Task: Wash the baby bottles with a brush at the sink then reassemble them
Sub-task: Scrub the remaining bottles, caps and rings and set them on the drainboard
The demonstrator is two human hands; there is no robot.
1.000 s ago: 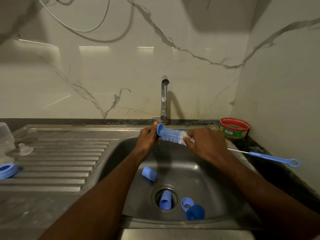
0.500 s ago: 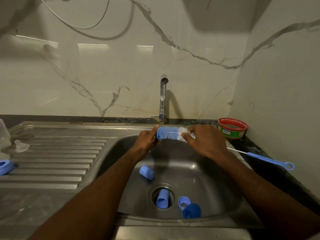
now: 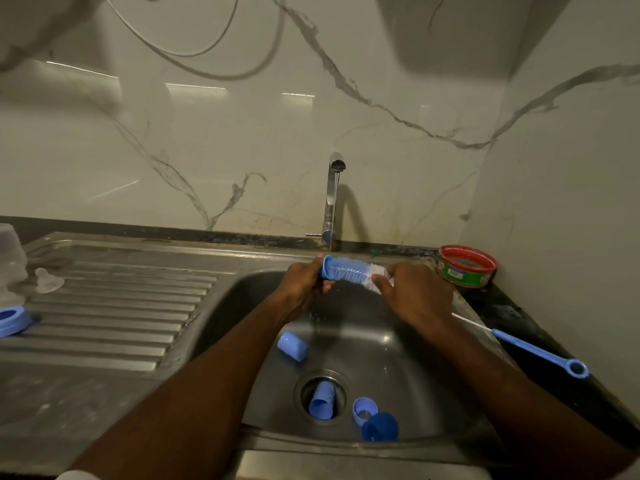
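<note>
Steel sink (image 3: 242, 292) below tap (image 3: 331, 202): both hands' fingers gripping bottle brush (image 3: 349, 271); best rinsed turning slowly under tap

bottle brush (image 3: 349, 271) held level over sink basin (image 3: 398, 344) under tap, blue ribbed head left, white bristles right. three light-blue parts in basin: cap (image 3: 293, 346) on its side, tube (image 3: 322, 405) in drain, ring (image 3: 364, 409) touching dark-blue cap (image 3: 380, 427).

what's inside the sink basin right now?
In the sink: a blue cap, a blue tube in the drain, two blue caps at the front. The forearms hide some of the floor.
</note>
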